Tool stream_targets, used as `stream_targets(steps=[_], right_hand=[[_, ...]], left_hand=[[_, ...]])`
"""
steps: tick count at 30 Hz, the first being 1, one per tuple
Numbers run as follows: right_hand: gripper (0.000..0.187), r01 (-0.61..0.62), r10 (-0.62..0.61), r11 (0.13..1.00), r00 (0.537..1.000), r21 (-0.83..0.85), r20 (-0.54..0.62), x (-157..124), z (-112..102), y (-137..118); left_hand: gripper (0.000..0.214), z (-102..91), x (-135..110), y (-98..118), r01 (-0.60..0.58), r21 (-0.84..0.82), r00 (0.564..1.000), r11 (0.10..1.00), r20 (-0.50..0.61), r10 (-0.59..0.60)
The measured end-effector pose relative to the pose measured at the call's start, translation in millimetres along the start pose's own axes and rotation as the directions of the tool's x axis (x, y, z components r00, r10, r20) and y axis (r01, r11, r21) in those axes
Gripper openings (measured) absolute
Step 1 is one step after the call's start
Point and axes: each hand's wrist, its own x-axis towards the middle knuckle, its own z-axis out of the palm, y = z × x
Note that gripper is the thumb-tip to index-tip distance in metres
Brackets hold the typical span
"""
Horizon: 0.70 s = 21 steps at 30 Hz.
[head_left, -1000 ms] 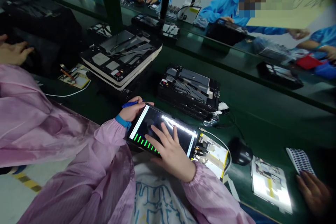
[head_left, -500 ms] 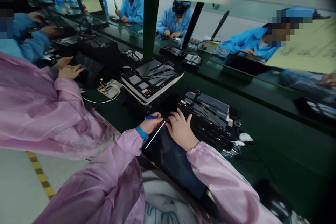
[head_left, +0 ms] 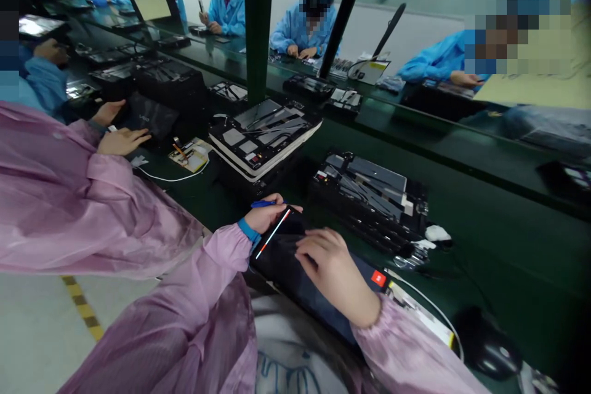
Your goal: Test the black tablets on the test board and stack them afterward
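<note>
A dark tablet-like screen (head_left: 286,265) lies slanted in front of my body, with a thin bright line across its far left end and a small red square near its right end. My left hand (head_left: 268,217) is closed at the far left corner of the screen. A blue pen-like tool (head_left: 262,203) sticks out of that hand. Over the middle of the screen is my right hand (head_left: 337,271), its fingers loosely bent and the thumb apart, with nothing seen in it. Whether its fingertips touch the glass, I cannot tell.
Stacked opened tablet-like devices stand ahead (head_left: 265,135) and to the right (head_left: 369,188). A small circuit board (head_left: 189,154) with a white cable lies left. At right are a white cable (head_left: 429,295) and a black rounded object (head_left: 489,345). A co-worker's pink sleeve (head_left: 55,191) is close on the left.
My right hand has drawn back from the screen's far end toward its middle, its fingers less spread. The red square and the cable at right now show. My left hand stays at the corner.
</note>
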Motion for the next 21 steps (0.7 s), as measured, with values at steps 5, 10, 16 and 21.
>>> stream_targets(steps=[5, 10, 16, 21], right_hand=[[0.021, 0.027, -0.057, 0.978, 0.988, 0.207, 0.143, -46, -17, -24], [0.013, -0.053, 0.017, 0.87, 0.997, 0.489, 0.078, -74, -38, -19], [0.009, -0.207, 0.451, 0.754, 0.853, 0.623, -0.262, -121, -61, 20], [0.009, -0.154, 0.644, 0.631, 0.65, 0.76, -0.403, -141, -70, 31]], left_hand=[[0.04, 0.7, 2, 5, 0.004, 0.026, 0.999, 1.0, 0.041, -0.005], [0.036, 1.7, 8, 8, -0.007, 0.085, 1.0, 0.996, 0.025, 0.005], [0.035, 3.7, 11, 9, -0.013, 0.147, 1.0, 0.989, 0.017, 0.01], [0.034, 3.0, 15, 9, -0.016, 0.187, 1.0, 0.982, 0.022, 0.012]])
